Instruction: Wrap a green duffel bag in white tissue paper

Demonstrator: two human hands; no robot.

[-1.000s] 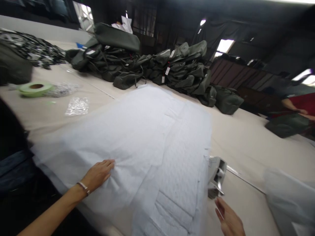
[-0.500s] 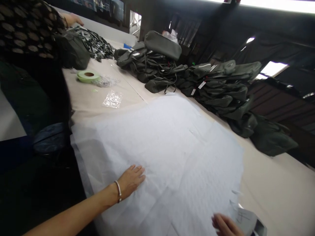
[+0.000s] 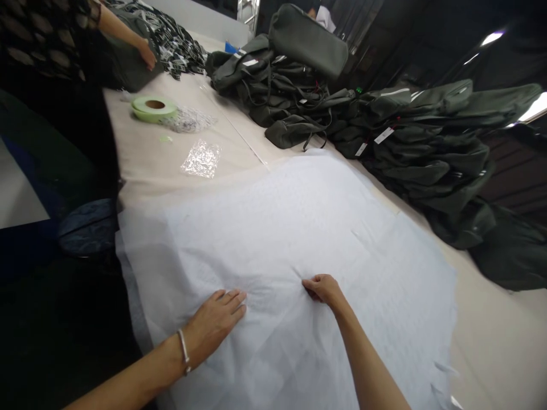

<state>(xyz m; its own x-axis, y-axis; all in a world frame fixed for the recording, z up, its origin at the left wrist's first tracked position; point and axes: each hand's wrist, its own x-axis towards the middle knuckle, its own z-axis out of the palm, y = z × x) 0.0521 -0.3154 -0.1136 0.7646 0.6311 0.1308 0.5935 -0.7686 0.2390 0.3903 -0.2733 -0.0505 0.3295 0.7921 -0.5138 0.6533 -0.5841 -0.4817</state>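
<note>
A wide stack of thin white sheets [image 3: 299, 228] lies across the beige table [image 3: 141, 165] in front of me. My left hand [image 3: 216, 322] rests flat on the top sheet, fingers stretched out, a bracelet at the wrist. My right hand [image 3: 322, 287] reaches in from the lower right and pinches the top sheet near its middle; small creases gather at its fingertips.
A long heap of dark green bags [image 3: 384, 131] runs along the table's far side. A pale green tape roll [image 3: 154, 108] and clear packets [image 3: 200, 159] lie at the left. Another person's hand [image 3: 147, 57] rests on a dark bag at the top left. Black-and-white fabric [image 3: 179, 40] lies behind.
My right hand has come in from the lower right edge to the sheet's middle and closed on it. The view has tilted down and left. My left hand stays flat.
</note>
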